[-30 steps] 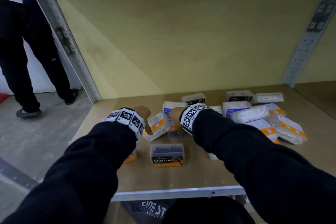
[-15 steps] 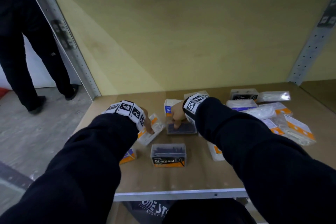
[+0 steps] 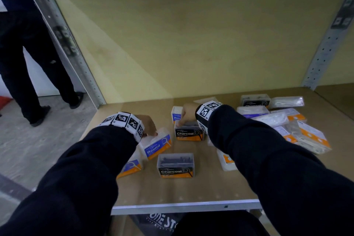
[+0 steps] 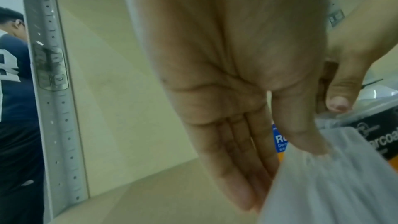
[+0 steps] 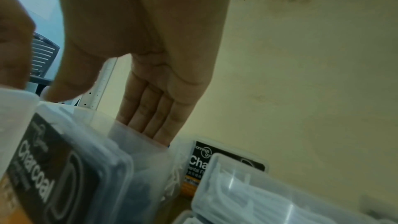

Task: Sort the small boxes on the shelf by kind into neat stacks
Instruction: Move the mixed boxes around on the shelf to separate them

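On the shelf [image 3: 172, 191], one Charcoal box [image 3: 175, 165] stands nearest the front edge. Behind it stands a second Charcoal box [image 3: 188, 133] with the right hand [image 3: 186, 114] on top. Just left of that, a Round box [image 3: 157, 144] lies tilted under the left hand [image 3: 147, 124], and another box [image 3: 132, 167] lies in front of it to the left. A heap of boxes [image 3: 298, 130] fills the right side, with a third Charcoal box [image 3: 255, 100] at the back.
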Demonstrator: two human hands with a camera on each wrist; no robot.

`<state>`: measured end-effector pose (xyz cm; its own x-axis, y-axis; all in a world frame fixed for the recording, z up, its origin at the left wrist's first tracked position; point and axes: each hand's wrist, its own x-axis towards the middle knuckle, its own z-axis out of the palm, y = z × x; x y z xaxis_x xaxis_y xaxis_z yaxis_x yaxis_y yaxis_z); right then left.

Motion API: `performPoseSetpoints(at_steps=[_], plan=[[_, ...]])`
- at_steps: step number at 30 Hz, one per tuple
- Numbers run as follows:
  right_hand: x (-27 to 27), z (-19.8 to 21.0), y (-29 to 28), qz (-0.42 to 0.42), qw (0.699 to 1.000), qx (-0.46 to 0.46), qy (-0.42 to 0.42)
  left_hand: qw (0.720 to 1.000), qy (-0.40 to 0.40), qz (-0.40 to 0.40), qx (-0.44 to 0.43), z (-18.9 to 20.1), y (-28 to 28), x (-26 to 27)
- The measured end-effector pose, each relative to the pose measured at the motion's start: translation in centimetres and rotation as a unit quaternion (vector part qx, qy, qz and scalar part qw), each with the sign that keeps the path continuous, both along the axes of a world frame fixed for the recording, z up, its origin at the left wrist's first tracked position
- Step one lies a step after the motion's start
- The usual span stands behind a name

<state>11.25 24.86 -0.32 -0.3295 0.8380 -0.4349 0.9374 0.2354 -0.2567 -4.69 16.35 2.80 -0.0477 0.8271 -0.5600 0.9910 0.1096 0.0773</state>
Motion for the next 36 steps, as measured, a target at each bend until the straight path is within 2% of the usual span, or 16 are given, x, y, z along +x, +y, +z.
performPoseSetpoints(at_steps=[3, 5, 8, 11, 14, 20, 26, 32, 36], plan=[[0.3, 3.2, -4.2, 0.031, 0.999, -0.016, -0.006, 0.999, -0.026, -0.031, 0.0, 0.5, 0.2, 0.4], [0.8, 3.2, -4.7, 0.039, 0.999, -0.006, -0.029, 0.999, -0.031, -0.022, 0.007, 1.2, -0.2, 1.2], [1.0, 3.2, -4.8, 0.062, 0.996, 0.028, -0.052, 0.999, 0.005, -0.036, -0.023, 0.6, -0.4, 1.8], [1.2, 2.8, -5.0, 0.063, 0.995, 0.04, -0.066, 0.995, 0.081, -0.063, 0.008, 0.2, -0.6, 1.9], [1.2, 3.1, -5.8, 0.057, 0.995, 0.066, -0.045, 0.992, 0.087, -0.092, -0.002, 1.2, -0.6, 1.7], [0.5, 4.5, -7.4, 0.074, 0.995, 0.07, 0.007, 0.989, 0.07, -0.074, 0.112, 4.9, -2.3, -1.8], [-0.2, 3.6, -9.4, 0.138, 0.989, 0.049, 0.004, 0.99, 0.123, -0.055, 0.046, 4.2, -4.8, -5.9], [0.5, 2.4, -10.7, 0.15, 0.988, 0.033, 0.015, 0.993, 0.11, -0.049, 0.007, 2.6, -6.0, -6.6], [1.6, 2.9, -10.9, 0.152, 0.987, -0.002, 0.049, 0.997, 0.065, -0.036, -0.011, 2.2, -5.8, -7.0]])
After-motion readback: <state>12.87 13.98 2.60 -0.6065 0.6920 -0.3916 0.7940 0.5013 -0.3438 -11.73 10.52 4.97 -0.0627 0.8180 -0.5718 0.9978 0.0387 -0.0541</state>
